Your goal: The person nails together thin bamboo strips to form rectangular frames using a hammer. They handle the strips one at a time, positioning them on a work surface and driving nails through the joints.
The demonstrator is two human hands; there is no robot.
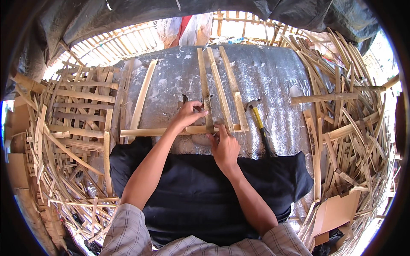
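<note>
Head view shows my left hand [188, 116] curled beside a long wooden slat [204, 85], my right hand [225, 147] at its lower end, which meets a wooden crosspiece [194, 129] (a yellow-and-black hammer [259, 122] lies to the right); whether either hand pinches the slat, I cannot tell.

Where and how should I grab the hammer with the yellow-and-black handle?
Likely by the black lower grip of the yellow-and-black-handled hammer, right hand coming from above and the right: the grip points to the near side, the metal head lies farthest, and a pale wooden slat lies to its left.
</note>
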